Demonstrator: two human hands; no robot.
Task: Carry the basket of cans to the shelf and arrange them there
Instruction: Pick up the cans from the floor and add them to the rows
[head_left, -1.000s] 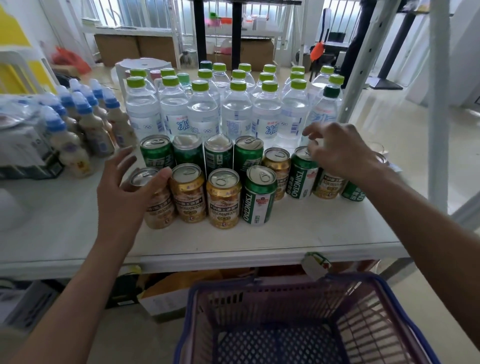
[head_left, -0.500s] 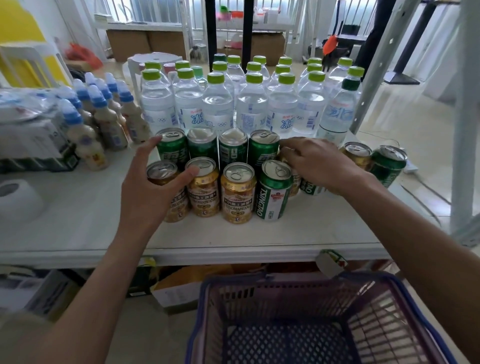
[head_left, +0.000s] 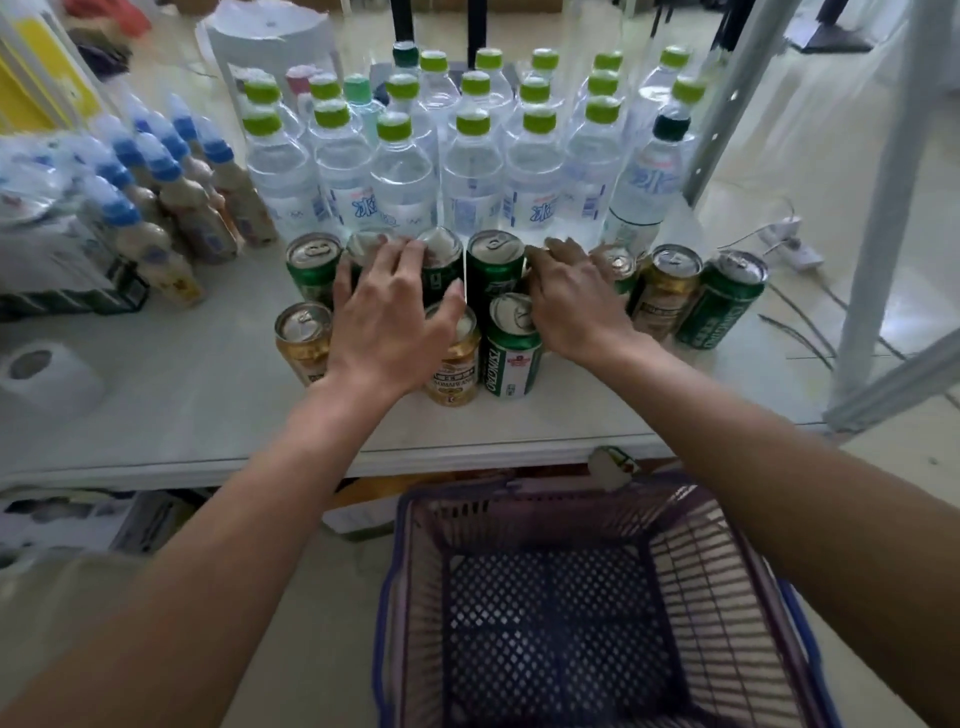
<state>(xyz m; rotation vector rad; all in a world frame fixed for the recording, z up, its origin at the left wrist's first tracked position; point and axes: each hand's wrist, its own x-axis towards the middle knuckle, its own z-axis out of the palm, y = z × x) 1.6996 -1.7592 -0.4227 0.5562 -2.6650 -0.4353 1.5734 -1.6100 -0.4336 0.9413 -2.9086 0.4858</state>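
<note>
Green and gold cans stand in two rows on the white shelf board (head_left: 208, 374). My left hand (head_left: 389, 317) lies spread over the middle cans, fingers on the back row's tops, thumb beside a gold can (head_left: 452, 364). My right hand (head_left: 576, 301) rests flat over cans right of a green can (head_left: 496, 260), behind the front Tsingtao can (head_left: 511, 353). A gold can (head_left: 667, 291) and a green can (head_left: 722, 301) stand free at the right end. The purple basket (head_left: 519, 499) sits below the shelf edge with nothing in it.
Green-capped water bottles (head_left: 472, 171) stand right behind the cans. Blue-capped drink bottles (head_left: 182, 208) and wrapped packs fill the left side, with a tissue roll (head_left: 36, 374) near the front. A grey shelf post (head_left: 878, 208) rises at the right. Boxes sit under the shelf.
Both hands moved inward onto the can group. The left hand left the front-left gold can and now lies over the middle cans. The view tilted down and closer.
</note>
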